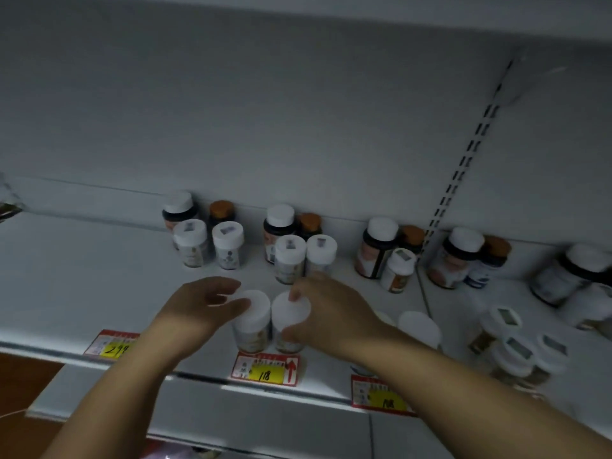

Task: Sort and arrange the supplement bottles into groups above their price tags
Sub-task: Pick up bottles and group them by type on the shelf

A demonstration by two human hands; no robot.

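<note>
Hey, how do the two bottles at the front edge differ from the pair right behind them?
The front pair has plain white caps; the pair behind carries small stickers on its caps. The front pair is held by the left hand and right hand; the pair behind stands untouched. Both pairs are white-capped and stand upright side by side.

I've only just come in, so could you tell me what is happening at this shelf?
A person is sorting supplement bottles on a white shelf. The left hand grips one white-capped bottle and the right hand grips the one beside it; both stand at the front edge, above the middle price tag. Behind them, more bottles stand in clusters along the back wall, with others to the right.
</note>
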